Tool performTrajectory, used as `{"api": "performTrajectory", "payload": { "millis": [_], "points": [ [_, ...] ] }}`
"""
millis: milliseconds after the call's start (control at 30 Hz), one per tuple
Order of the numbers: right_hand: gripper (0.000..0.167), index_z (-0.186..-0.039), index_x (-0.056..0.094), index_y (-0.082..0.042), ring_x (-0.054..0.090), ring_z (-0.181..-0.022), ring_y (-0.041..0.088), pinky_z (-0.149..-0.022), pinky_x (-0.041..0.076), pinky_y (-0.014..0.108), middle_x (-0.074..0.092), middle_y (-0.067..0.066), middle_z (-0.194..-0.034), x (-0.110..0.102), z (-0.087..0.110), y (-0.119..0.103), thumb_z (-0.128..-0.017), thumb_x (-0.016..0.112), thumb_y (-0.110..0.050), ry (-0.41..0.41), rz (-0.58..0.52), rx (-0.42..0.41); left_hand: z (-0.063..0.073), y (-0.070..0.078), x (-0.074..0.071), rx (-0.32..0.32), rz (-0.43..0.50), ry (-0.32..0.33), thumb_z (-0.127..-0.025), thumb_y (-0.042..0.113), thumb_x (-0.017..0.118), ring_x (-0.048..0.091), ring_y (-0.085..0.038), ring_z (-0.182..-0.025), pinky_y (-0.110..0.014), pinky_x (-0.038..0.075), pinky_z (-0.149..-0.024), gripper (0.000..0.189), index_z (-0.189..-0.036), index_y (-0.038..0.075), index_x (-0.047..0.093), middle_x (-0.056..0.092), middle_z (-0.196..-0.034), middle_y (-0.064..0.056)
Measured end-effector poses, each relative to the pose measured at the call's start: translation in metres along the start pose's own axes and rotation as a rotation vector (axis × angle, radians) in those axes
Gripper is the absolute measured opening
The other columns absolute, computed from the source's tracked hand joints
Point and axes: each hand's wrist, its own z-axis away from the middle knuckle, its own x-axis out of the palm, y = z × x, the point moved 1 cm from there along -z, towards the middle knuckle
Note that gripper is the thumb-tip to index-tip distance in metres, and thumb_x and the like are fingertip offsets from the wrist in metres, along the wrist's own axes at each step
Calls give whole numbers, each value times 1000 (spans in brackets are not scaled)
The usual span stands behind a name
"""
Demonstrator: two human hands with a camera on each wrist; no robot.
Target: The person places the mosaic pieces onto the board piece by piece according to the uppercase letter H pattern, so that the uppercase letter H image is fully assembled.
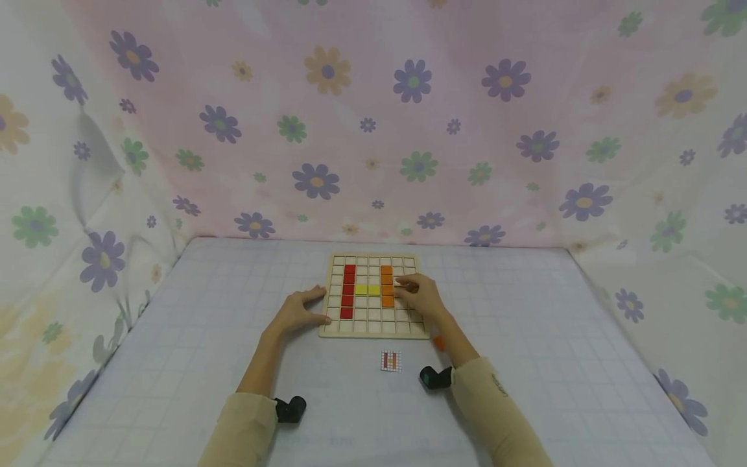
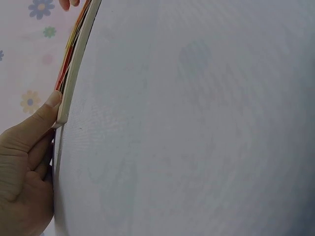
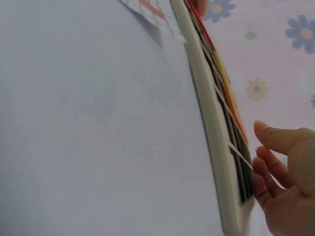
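A square wooden grid board [image 1: 373, 328] lies on the table. It bears a column of red tiles [image 1: 347, 289], two yellow tiles [image 1: 367, 290] and a shorter column of orange tiles [image 1: 388, 290]. At the board's left edge rests my left hand [image 1: 294, 311], thumb and fingers spread; its thumb [image 2: 49, 105] touches the rim near the corner in the left wrist view. My right hand [image 1: 423, 299] hovers over the board's right side, fingertips beside the orange column. In the right wrist view a gap shows between thumb [image 3: 278, 139] and fingers, with no tile between them.
In front of the board lies a small pattern card [image 1: 391, 360] with a gridded red and orange figure. Loose orange tiles [image 1: 439, 342] lie by the board's lower right corner, partly behind my right forearm. Flowered cloth [image 1: 373, 143] walls in the table's back and sides.
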Motion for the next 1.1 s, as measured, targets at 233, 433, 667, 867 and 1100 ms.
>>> {"api": "performTrajectory", "payload": {
  "millis": [233,433,667,867,1100],
  "points": [
    [33,-113,63,8,64,-88,34,-77,55,40,66,23,-102,-31,26,0,-84,69,-8,26,25,-1,0,1,-1,11,-7,12,-69,20,84,34,-32,-136,-46,22,-114,76,-135,1,49,40,-144,-17],
    [40,-117,61,7,62,-89,32,-78,54,43,66,21,-103,-59,58,2,-83,71,-13,-79,103,103,1,2,0,2,-1,7,-69,20,84,32,-32,-136,-47,22,-114,76,-135,1,49,39,-144,-18],
    [45,-114,62,6,59,-92,28,-79,52,37,65,16,-101,-72,91,9,-79,75,-19,-139,156,168,0,0,1,-13,-10,0,-69,21,83,32,-31,-137,-47,21,-114,77,-136,4,49,39,-145,-15],
    [48,-111,65,2,59,-94,24,-80,51,34,65,9,-102,-69,111,6,-74,80,-24,-154,180,152,0,1,1,-8,0,2,-69,22,83,32,-31,-137,-47,22,-114,77,-136,3,49,39,-145,-15],
    [28,-103,69,0,59,-90,23,-77,52,33,66,6,-98,-61,120,1,-78,74,-10,-133,223,68,1,1,1,-8,2,2,-69,22,83,31,-32,-137,-47,22,-114,79,-136,2,48,38,-145,-16]
  ]
}}
